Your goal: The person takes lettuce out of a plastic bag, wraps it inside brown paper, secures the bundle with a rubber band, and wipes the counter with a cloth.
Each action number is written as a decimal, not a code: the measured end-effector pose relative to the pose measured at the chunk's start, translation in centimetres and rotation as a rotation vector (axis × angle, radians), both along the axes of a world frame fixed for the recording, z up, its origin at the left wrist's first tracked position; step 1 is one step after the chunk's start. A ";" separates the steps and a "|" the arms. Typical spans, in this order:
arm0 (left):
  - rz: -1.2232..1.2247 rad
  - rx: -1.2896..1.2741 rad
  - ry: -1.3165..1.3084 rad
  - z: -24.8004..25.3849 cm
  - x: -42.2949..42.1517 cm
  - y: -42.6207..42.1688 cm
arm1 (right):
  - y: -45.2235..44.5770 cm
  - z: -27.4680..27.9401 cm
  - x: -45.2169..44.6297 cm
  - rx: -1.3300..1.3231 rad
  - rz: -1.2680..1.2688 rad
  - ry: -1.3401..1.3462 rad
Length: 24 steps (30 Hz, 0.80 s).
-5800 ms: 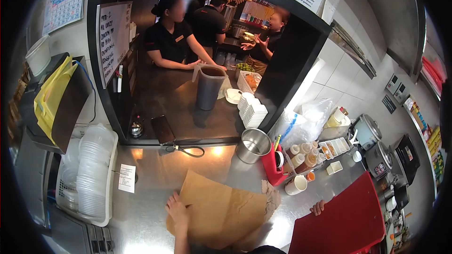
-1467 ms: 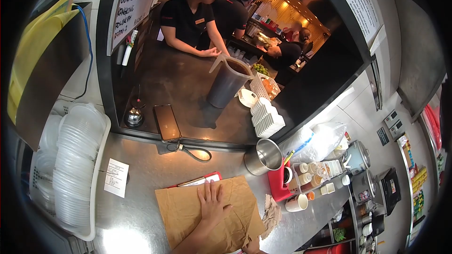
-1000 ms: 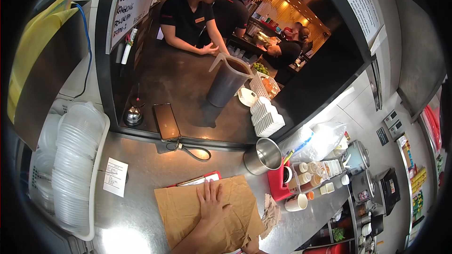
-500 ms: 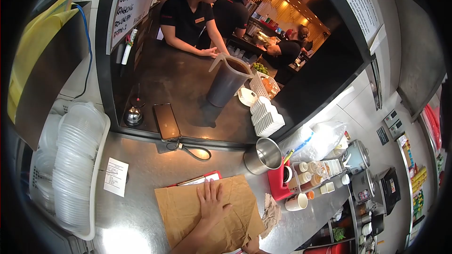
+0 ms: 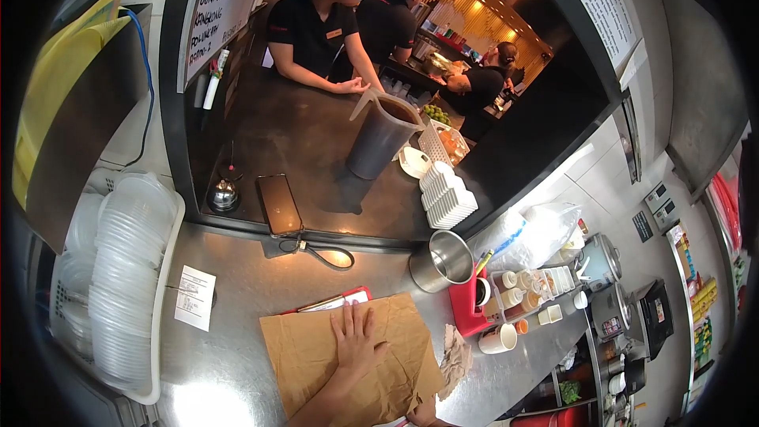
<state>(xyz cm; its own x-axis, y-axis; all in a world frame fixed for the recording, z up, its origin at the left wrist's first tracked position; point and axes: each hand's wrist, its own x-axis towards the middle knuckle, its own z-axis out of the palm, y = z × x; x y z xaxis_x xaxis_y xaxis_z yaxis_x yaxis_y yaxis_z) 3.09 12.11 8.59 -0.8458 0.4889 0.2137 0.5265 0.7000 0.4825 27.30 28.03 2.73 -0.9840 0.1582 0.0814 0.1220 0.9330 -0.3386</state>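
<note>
A creased sheet of brown paper (image 5: 316, 348) lies on the steel counter. My left hand (image 5: 360, 348) presses flat on it, fingers stretched out and thumb apart. At the bottom edge of the view, my right hand (image 5: 425, 411) shows only in part, its fingers closed at the paper's lower right edge. Under the paper's far edge, a red-edged clipboard (image 5: 356, 296) with a white sheet pokes out. A pen-like stick rests along its top. Close by on the right is a crumpled piece of brown paper (image 5: 455, 360).
Left stands a white basket (image 5: 170, 269) of stacked plastic lids beside a receipt (image 5: 194, 298). A metal container (image 5: 443, 262), red holder (image 5: 465, 306) and sauce bottles (image 5: 514, 298) stand right. Beyond, a ledge holds a phone (image 5: 278, 204) and dark pitcher (image 5: 381, 142); people stand behind it.
Both my hands and the brown paper stay nearly where they were. In the background, people shift slightly.
</note>
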 end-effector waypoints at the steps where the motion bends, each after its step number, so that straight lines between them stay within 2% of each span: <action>1: -0.001 0.002 0.000 0.1 0.0 0.0 | 0.0 0.0 0.0 0.000 -0.002 -0.004; 12: -0.007 -0.004 0.000 0.1 -0.1 -0.1 | -0.4 0.7 -0.4 -0.027 -0.037 -0.020; 18: -0.004 -0.004 0.010 0.0 0.0 0.0 | -0.7 1.1 -0.6 -0.069 -0.037 0.085; 24: -0.010 -0.001 0.000 0.3 0.0 -0.2 | 0.2 0.1 0.0 0.036 0.033 -0.026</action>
